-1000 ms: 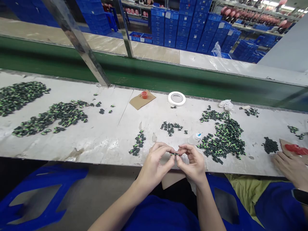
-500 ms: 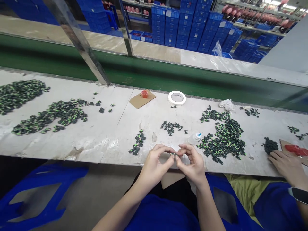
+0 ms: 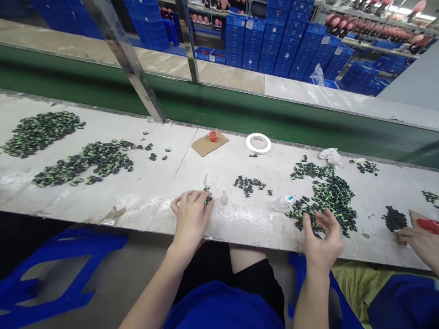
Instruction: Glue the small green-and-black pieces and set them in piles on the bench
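My left hand (image 3: 192,212) is curled down over a small group of black-and-green plastic parts (image 3: 208,200) on the bench. A part shows between its thumb and fingertips; the palm hides most of the group. My right hand (image 3: 322,235) is at the near edge of a large pile of similar parts (image 3: 332,196), thumb and fingers apart. Nothing shows held in it. A small clear bottle with a blue tip (image 3: 283,202) stands left of that pile. Several loose dark parts (image 3: 248,185) lie between my hands, farther back.
White tape roll (image 3: 258,143) and cardboard (image 3: 209,144) with a red cup (image 3: 213,135) lie toward the back. More piles (image 3: 85,160) are at left. At right, another person's hand (image 3: 420,242) is by a dark heap (image 3: 395,218). A metal post (image 3: 128,61) rises behind.
My hands have parted from the small part they held together. The left has moved left to the small group; the right has moved right to the large pile. The view has shifted slightly.
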Demonstrator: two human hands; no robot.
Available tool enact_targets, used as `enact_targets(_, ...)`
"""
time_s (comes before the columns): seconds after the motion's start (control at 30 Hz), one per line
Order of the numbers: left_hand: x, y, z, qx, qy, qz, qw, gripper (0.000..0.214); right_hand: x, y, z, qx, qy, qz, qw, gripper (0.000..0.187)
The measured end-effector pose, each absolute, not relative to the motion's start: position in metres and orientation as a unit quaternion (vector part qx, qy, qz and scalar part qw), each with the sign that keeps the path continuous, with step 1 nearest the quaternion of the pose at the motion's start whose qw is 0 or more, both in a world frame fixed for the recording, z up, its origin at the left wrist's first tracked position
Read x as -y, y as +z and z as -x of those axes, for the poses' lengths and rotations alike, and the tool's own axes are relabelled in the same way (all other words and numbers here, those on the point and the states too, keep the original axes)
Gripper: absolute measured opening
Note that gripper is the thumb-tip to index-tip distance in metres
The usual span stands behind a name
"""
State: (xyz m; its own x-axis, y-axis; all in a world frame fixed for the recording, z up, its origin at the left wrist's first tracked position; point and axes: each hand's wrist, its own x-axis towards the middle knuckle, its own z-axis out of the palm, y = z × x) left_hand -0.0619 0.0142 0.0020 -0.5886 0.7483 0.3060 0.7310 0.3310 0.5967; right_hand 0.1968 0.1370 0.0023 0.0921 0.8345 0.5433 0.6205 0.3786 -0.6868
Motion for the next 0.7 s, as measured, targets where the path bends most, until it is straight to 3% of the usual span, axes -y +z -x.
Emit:
enact_targets(0.13,-0.021,-0.013,0.074,-0.815,0.339,-0.468,-0.041,0.011,-0.151,-0.007,-0.187,0.753,0.036,0.508,0.416,0.065)
enact_targets(0.3,-0.028,-0.014,0.069,-0.792,0.337,-0.508,-0.019,0.022,-0.154,-0.02,-0.17,0.784,0.058,0.486,0.381,0.042)
enact_targets(0.4,-0.031,-0.012,0.057,-0.757,0.355,-0.547,0.039,0.024,-0.148,-0.016,-0.163,0.774,0.14,0.47,0.402,0.031)
enact_targets(0.53,-0.035,-0.013,0.035,-0.705,0.361,-0.601,0.113,0.021,-0.134,-0.01,-0.156,0.694,0.341,0.457,0.44,0.033)
enact_targets(0.7,-0.035,-0.022,0.025,-0.724,0.384,-0.566,0.082,0.016,-0.117,-0.012,-0.153,0.616,0.421,0.462,0.48,0.031)
